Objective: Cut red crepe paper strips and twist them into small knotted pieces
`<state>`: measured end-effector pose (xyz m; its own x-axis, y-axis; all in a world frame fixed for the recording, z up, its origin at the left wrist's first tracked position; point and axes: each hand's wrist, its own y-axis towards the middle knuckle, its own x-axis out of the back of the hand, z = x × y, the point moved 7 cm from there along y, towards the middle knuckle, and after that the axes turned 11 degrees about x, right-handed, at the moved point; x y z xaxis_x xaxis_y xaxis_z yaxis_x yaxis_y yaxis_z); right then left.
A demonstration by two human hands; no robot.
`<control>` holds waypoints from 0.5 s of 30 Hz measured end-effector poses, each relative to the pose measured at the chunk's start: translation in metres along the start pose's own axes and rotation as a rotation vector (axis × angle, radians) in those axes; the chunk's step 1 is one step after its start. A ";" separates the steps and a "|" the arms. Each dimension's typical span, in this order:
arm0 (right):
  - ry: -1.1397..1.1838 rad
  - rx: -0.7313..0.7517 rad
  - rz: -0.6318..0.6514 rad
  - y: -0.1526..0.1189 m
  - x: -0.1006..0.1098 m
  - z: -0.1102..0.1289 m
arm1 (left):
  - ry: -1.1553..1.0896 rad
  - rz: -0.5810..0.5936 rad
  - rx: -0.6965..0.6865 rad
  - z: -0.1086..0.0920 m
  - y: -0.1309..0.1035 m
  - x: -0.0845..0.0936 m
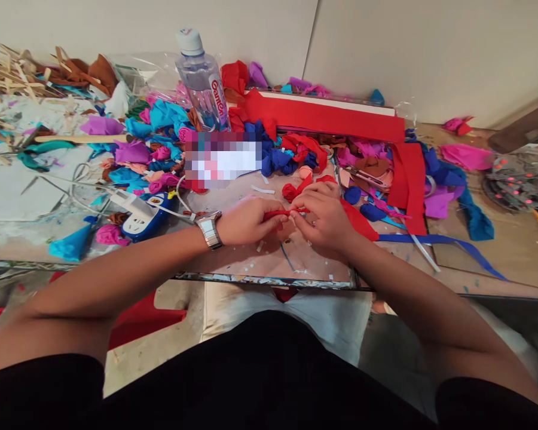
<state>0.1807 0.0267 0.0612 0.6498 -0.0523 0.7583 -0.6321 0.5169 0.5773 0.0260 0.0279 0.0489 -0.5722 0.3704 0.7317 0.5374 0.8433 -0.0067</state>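
Note:
Between my two hands, over the front of the table, runs a thin rolled piece of red fabric (278, 213). My left hand (250, 220), with a metal watch (210, 230) on its wrist, pinches one end between thumb and fingers. The fingertips of my right hand (325, 215) are closed on the other end, close to the left. A wider red strip (358, 220) shows beside my right wrist; whether it joins the rolled piece I cannot tell. Just behind the hands lie a red fabric rosette (289, 191) and a crumple of blue fabric (278, 158).
A water bottle (204, 89) stands at the back, near a long red fabric strip (318, 116). Left of my hands are a power strip (149, 216) with cables and a heap of coloured scraps. A box cutter (368, 178) and a blue ribbon (443, 240) lie to the right.

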 end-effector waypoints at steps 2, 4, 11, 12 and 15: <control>-0.007 0.003 -0.019 0.000 0.001 -0.001 | -0.047 0.042 0.011 0.001 0.001 -0.001; -0.010 0.003 -0.038 0.000 0.002 -0.001 | -0.091 0.075 0.015 0.000 0.001 -0.002; 0.018 -0.038 -0.100 -0.001 0.004 -0.010 | -0.354 0.150 0.089 0.008 0.005 -0.001; 0.026 -0.039 -0.110 -0.002 0.005 -0.010 | -0.412 0.175 0.113 0.010 0.006 -0.002; 0.023 -0.054 -0.135 -0.002 0.007 -0.012 | -0.434 0.096 0.115 0.017 0.009 0.002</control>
<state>0.1913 0.0355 0.0615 0.7374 -0.1054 0.6672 -0.5147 0.5519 0.6561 0.0192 0.0425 0.0391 -0.7429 0.5574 0.3707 0.5426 0.8257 -0.1543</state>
